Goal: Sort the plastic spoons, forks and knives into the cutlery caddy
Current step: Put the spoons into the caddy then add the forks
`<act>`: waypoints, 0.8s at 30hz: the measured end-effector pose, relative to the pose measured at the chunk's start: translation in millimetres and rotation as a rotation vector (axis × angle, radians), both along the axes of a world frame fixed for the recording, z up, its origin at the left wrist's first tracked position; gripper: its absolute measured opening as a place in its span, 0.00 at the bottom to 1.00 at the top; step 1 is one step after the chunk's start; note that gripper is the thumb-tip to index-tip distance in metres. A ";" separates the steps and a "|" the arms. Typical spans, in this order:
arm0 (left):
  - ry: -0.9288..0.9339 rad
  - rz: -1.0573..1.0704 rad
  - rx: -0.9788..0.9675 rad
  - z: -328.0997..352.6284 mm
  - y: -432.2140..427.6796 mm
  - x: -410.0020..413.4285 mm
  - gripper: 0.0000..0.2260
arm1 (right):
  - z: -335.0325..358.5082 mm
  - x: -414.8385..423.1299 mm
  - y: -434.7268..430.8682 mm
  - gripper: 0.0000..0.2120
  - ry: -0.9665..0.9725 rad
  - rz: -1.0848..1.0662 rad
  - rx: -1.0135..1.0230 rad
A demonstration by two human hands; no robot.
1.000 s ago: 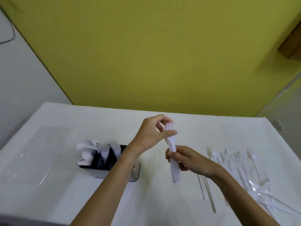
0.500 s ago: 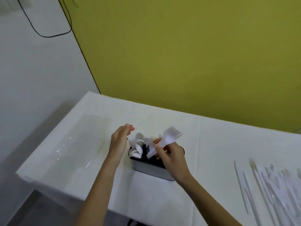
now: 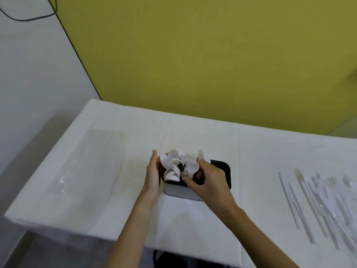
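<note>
The cutlery caddy [image 3: 225, 172], black inside with a grey wall, stands mid-table. White spoons [image 3: 171, 164] fill its left part and white forks [image 3: 190, 163] stand upright in the middle. My left hand [image 3: 153, 176] lies flat against the caddy's left side, fingers together. My right hand [image 3: 209, 179] hovers over the caddy's front, fingers pinched on the fork stems at the rim. Loose white plastic cutlery [image 3: 318, 198] lies in a spread at the right of the table.
The table carries a white cloth [image 3: 193, 132]. A clear plastic sheet [image 3: 92, 161] lies on its left part. A yellow wall stands behind, a grey wall at left. The table's left edge drops off near the sheet.
My right hand carried the bundle of forks from mid-air down into the caddy. My left hand let go of the forks and moved to the caddy's left side. The view swung left.
</note>
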State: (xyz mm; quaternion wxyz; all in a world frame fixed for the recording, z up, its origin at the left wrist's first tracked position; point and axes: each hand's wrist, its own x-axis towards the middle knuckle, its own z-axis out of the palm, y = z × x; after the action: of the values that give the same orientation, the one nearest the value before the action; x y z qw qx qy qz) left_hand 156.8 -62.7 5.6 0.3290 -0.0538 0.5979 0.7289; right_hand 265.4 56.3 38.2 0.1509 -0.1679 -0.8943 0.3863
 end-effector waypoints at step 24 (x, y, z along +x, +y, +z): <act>-0.016 0.005 -0.029 -6.1 3.0 -0.3 0.31 | -19.4 -6.3 -3.4 0.25 -0.076 0.114 0.622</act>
State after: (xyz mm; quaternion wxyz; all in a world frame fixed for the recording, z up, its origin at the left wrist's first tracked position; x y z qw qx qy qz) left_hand 156.5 -59.7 -0.4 0.3312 -0.0661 0.6057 0.7205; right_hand 259.1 52.9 18.7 0.1395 -0.0779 -0.9825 0.0956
